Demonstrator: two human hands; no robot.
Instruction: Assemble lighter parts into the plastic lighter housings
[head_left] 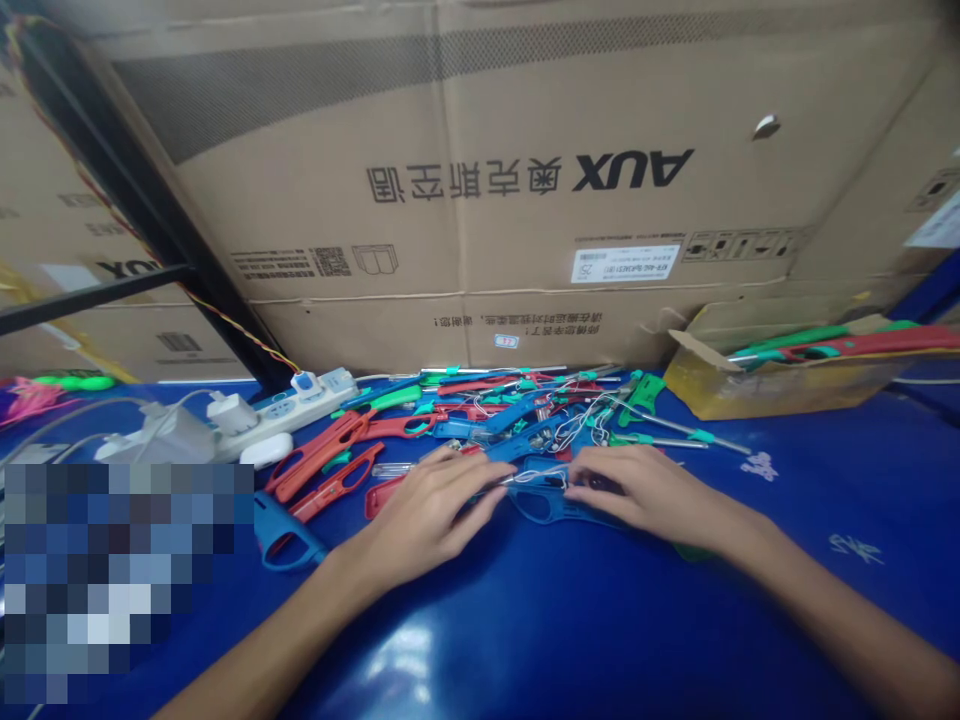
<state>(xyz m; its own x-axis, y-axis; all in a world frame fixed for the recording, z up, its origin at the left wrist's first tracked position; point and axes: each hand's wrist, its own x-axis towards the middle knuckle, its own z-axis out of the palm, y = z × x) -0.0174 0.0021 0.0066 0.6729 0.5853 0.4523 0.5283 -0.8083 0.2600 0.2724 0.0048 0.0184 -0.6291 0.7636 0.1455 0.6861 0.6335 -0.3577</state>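
My left hand [442,500] is closed, thumb and forefinger pinching one end of a thin white wire [536,478]. The wire runs across to my right hand [645,490], whose fingers are closed around a small dark part [606,485] that they partly cover. Right below the wire, a blue lighter housing [551,508] lies on the table, its right end hidden by my right hand. Behind both hands is a jumble of blue and red lighter shells, metal tubes and white wires [581,425].
A blue table [480,640] stretches below. Red lighter shells [322,455] and another blue shell [281,530] lie to the left, near a white power strip [315,395] with chargers. An open carton [787,380] holding lighters stands right. A large cardboard box [487,90] walls off the back.
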